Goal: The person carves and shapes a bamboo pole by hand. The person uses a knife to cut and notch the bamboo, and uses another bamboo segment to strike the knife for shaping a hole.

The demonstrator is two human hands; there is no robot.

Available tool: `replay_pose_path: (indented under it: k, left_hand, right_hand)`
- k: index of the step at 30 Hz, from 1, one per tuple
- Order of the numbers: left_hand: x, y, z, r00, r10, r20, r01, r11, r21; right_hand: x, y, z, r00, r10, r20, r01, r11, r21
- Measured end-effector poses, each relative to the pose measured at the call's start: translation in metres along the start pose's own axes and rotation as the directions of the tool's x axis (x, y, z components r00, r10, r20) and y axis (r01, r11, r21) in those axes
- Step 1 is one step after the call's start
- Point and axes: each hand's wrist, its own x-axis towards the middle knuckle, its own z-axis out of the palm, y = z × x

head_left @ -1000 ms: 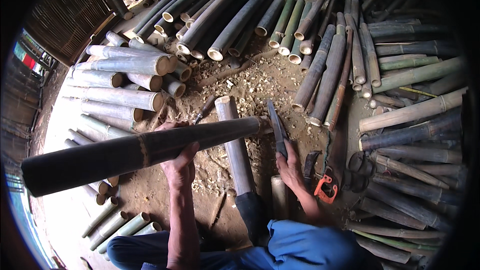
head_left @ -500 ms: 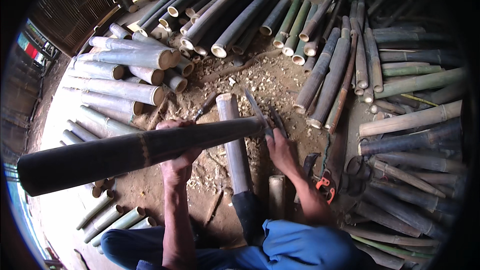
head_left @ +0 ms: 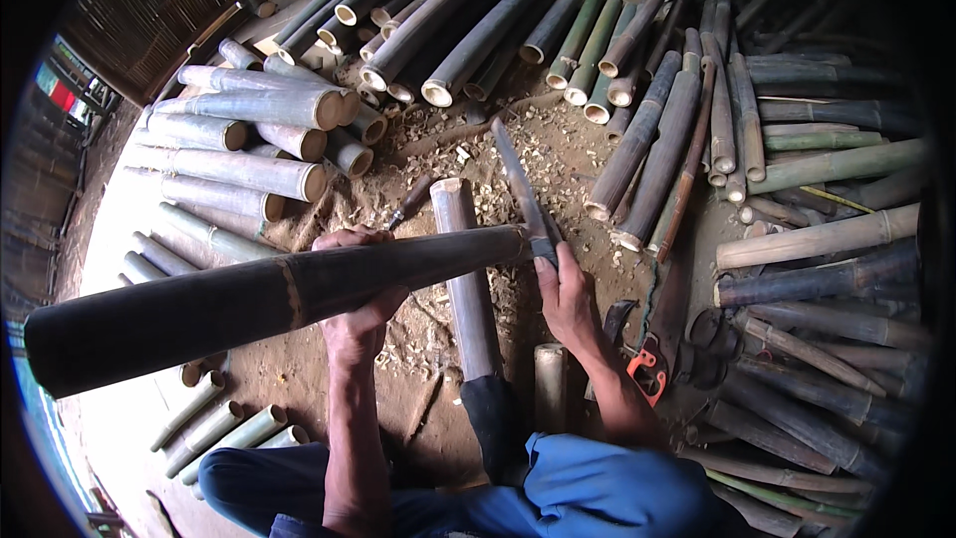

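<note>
A thick dark bamboo section (head_left: 179, 314) slants across in front of me, its far left end lower and its narrower cut end at the right. My left hand (head_left: 351, 324) is wrapped round its middle from below, fingers over the top. Under its right part stands a bamboo post (head_left: 464, 289), with a dark wrapping (head_left: 490, 428) at its near end. In my right hand (head_left: 566, 299) is a long-bladed knife (head_left: 513, 167), its blade pointing away from me beside the section's cut end. Whether the blade touches that end I cannot tell.
Pale shavings (head_left: 418, 334) litter the dirt around the post. A brown-handled tool (head_left: 413, 199) lies just beyond the section. Stacked bamboo (head_left: 264, 177) lies left, more bamboo (head_left: 488, 35) behind and to the right (head_left: 817, 239). An orange-handled saw (head_left: 647, 371) rests near my right forearm.
My right hand and the knife have moved slightly away from me, with the blade tip farther forward. The bamboo section has shifted a little, its left end slightly lower and farther left.
</note>
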Motion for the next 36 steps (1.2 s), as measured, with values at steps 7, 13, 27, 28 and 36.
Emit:
replay_pose_path:
  k: [7, 13, 27, 28, 36]
  left_hand:
    - [-0.001, -0.001, 0.003, 1.000, 0.017, -0.007, -0.017, 1.000, -0.013]
    - [-0.002, 0.000, 0.001, 1.000, 0.003, 0.003, -0.003, 1.000, -0.003]
    - [-0.002, 0.004, 0.014, 0.999, -0.020, -0.046, 0.019, 1.000, -0.020]
    - [-0.001, 0.003, 0.008, 1.000, 0.021, -0.012, -0.019, 0.992, 0.127]
    - [0.000, 0.000, -0.001, 1.000, 0.010, -0.015, -0.006, 0.968, 0.250]
  right_hand:
    - [0.000, 0.016, 0.004, 0.968, 0.159, 0.193, -0.126, 0.977, -0.171]
    - [-0.007, 0.000, 0.006, 0.991, -0.064, -0.114, 0.067, 0.998, 0.018]
    - [0.000, 0.029, 0.010, 0.942, 0.241, 0.233, -0.201, 0.963, -0.182]
    - [-0.003, 0.026, 0.008, 0.946, 0.214, 0.244, -0.168, 0.966, -0.196]
    - [-0.007, 0.010, 0.006, 1.000, -0.014, -0.023, 0.013, 0.999, -0.049]
